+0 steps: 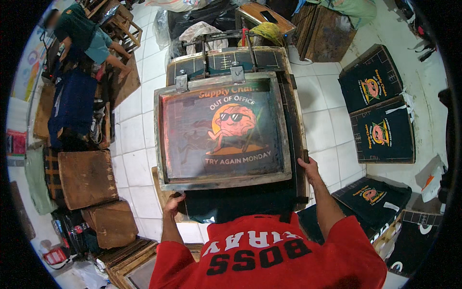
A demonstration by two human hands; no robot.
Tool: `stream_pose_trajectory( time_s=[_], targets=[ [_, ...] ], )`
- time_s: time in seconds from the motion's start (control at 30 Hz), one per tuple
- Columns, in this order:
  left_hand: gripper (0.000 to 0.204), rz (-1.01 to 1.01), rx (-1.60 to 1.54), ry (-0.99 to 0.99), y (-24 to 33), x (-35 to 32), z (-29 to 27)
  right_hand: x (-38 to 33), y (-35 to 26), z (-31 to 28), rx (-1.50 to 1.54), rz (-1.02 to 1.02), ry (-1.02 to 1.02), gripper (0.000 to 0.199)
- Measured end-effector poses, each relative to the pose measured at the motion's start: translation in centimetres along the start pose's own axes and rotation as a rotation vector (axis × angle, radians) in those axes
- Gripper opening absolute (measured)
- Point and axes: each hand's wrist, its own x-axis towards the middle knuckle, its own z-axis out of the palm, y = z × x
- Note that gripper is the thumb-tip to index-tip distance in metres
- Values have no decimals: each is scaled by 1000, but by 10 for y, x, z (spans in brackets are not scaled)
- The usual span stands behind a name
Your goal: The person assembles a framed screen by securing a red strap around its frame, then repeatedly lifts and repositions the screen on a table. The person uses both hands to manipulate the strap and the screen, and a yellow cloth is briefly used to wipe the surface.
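A wood-rimmed printing screen (222,185) hangs by two metal hinge clamps (237,74) over a board covered with dark green cloth (240,204). Through its mesh shows a print of a pink brain cartoon (234,126) in sunglasses, against a yellow disc, with lettering around it. My left hand (172,204) is closed on the cloth-covered board at its near left corner, thumb uppermost. Farther up on the opposite side, my right hand (309,169) grips the right edge of that board. The fingers beneath the edge are hidden on both hands.
Boards with printed dark shirts (370,86) lean along the right wall; another printed shirt (371,196) lies lower right. Brown boards (88,178) and stacked frames (130,265) stand at left. A person (84,33) sits far left. Bags and a phone (268,17) are at the back.
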Motion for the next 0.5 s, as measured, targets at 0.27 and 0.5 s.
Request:
stream_pose_trajectory(
  time_s=[0.27, 0.5],
  targets=[
    [47, -10, 12, 87, -3, -6, 7, 0, -1, 0, -47, -5, 6, 38],
    [49, 7, 25, 74, -6, -5, 6, 1, -2, 0, -32, -11, 1, 36]
  ],
)
